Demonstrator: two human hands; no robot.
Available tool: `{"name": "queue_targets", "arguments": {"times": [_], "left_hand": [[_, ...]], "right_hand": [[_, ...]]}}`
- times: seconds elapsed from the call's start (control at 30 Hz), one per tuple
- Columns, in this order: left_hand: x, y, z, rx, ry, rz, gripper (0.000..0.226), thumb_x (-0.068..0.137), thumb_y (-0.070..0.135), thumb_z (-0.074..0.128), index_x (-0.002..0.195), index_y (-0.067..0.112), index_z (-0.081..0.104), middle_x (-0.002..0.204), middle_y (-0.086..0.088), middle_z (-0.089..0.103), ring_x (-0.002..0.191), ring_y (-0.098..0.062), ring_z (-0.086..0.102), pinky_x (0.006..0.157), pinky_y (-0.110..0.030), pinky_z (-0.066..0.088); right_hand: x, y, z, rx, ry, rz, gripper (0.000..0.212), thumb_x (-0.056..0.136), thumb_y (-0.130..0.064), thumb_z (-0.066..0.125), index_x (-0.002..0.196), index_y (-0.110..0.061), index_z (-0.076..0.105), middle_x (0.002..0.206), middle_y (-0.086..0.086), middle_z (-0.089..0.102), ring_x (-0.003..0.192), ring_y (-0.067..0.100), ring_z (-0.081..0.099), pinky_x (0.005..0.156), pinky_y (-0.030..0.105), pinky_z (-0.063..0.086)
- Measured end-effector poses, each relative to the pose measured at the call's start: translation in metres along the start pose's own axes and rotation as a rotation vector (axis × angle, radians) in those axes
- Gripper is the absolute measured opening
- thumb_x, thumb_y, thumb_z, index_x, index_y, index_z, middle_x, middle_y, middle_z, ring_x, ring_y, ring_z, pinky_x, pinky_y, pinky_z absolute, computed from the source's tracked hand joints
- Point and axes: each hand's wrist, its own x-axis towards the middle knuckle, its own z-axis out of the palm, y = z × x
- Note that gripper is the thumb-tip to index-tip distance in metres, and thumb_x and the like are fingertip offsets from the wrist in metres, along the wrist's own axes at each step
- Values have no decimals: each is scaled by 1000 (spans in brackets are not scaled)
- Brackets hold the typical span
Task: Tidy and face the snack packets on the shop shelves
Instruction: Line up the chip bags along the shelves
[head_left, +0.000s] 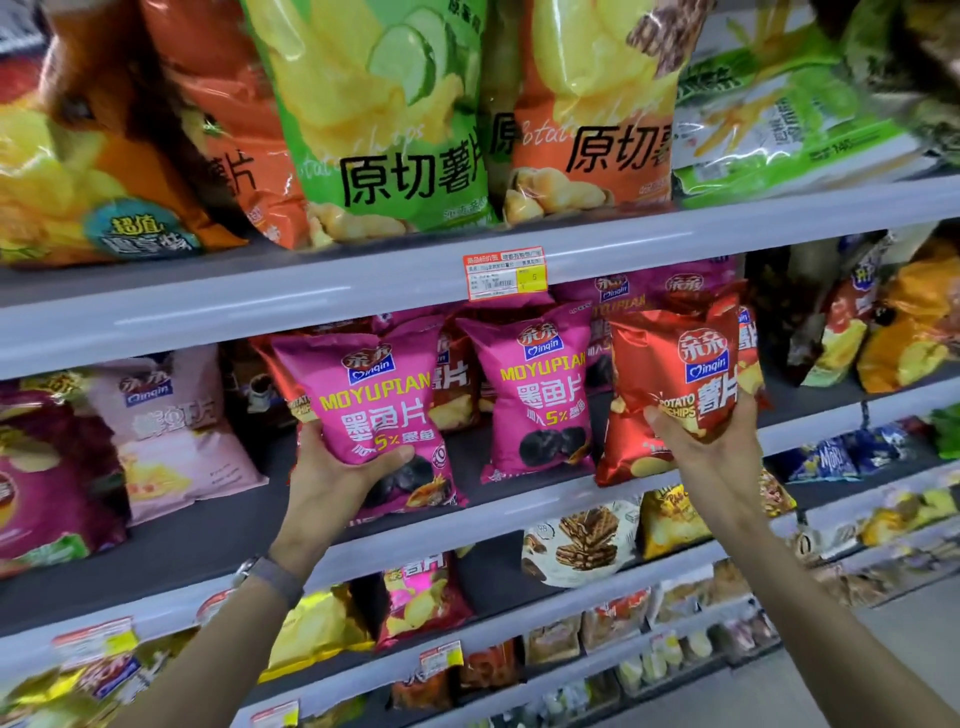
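My left hand grips a magenta squid-chip packet by its lower part, thumb across the front and fingers curled round behind. The packet is upright with its printed face toward me, at the front of the middle shelf. Whether its bottom edge rests on the shelf I cannot tell, since my palm covers that corner. A watch sits on that wrist.

My right hand holds a red potato-chip packet from underneath, thumb pressed on the front near the lower left of the label. That packet is lifted clear of the shelf and leans slightly right, just in front of another red packet that stands on the shelf. Between my two hands a second magenta packet stands upright, face forward, close beside the red ones.

Further left on the same shelf is a pale pink packet (blurred, so I cannot read it). Above, large green and orange crisp bags fill the top shelf, and a red price label is fixed to its front rail. A wafer packet lies on the shelf below.
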Motion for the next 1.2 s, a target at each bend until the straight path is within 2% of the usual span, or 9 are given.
{"name": "queue_targets", "arguments": {"times": [0.07, 0.17, 0.33, 0.4, 0.5, 0.6, 0.7, 0.9, 1.2], "left_hand": [[-3, -2, -11, -4, 7, 4, 109, 37, 63, 100, 126, 26, 49, 117, 9, 73, 103, -13, 74, 97, -49, 60], [-8, -4, -27, -37, 34, 9, 111, 35, 61, 98, 126, 21, 48, 116, 6, 72, 103, -15, 73, 96, -50, 59], [-15, -17, -64, -52, 72, 45, 107, 41, 63, 100, 128, 23, 52, 117, 5, 75, 103, -17, 75, 93, -52, 61], [-18, -21, -81, -50, 71, 59, 103, 46, 59, 102, 130, 23, 55, 118, 3, 77, 103, -17, 76, 93, -51, 61], [-26, -21, -104, -47, 88, 73, 98, 48, 55, 102, 129, 24, 56, 115, 5, 77, 100, -15, 77, 91, -49, 62], [-34, -23, -125, -52, 111, 63, 99, 47, 54, 103, 127, 22, 54, 112, 5, 77, 97, -13, 76, 90, -48, 62], [-41, -21, -141, -65, 140, 63, 90, 53, 43, 104, 125, 23, 54, 112, 5, 77, 97, -11, 76, 91, -46, 62], [-59, -15, -148, -63, 154, 75, 79, 58, 34, 102, 117, 34, 50, 111, 10, 75, 95, -5, 75, 90, -39, 61], [-78, -19, -115, -64, 65, 14, 81, 55, 40, 103, 117, 33, 52, 110, 15, 75, 92, 3, 73, 81, -27, 61]], "right_hand": [[-23, -13, 6, 11, 2, 12, 73, 81, -42, 85, 138, -31, 41, 120, -11, 67, 94, 2, 72, 84, 27, 60], [-59, -33, 23, 1, -9, 10, 67, 83, -30, 85, 135, -29, 42, 114, -11, 67, 77, -10, 69, 63, 7, 52], [-107, -54, 78, 48, -138, 50, 67, 83, -27, 87, 132, -30, 43, 108, -7, 70, 68, 7, 75, 55, 19, 57], [-117, -57, 106, 62, -167, 55, 66, 79, -34, 89, 129, -34, 46, 109, -8, 72, 73, 15, 76, 60, 33, 62], [-123, -63, 146, 23, -155, 42, 67, 76, -46, 89, 127, -37, 47, 111, -12, 71, 87, 6, 74, 74, 30, 60], [-119, -64, 189, 19, -173, 116, 67, 72, -51, 89, 121, -38, 45, 109, -9, 68, 72, 25, 77, 70, 44, 64], [-112, -61, 226, -116, -112, 46, 77, 62, -65, 84, 123, -41, 44, 112, -11, 60, 98, 21, 68, 84, 49, 60], [-104, -48, 263, -296, 6, 60, 99, 70, -56, 83, 144, -15, 33, 131, 12, 53, 123, 37, 51, 105, 53, 45], [-98, -41, 261, -265, 2, 101, 107, 72, -51, 87, 150, -10, 28, 139, 18, 45, 132, 42, 41, 111, 57, 37]]}}
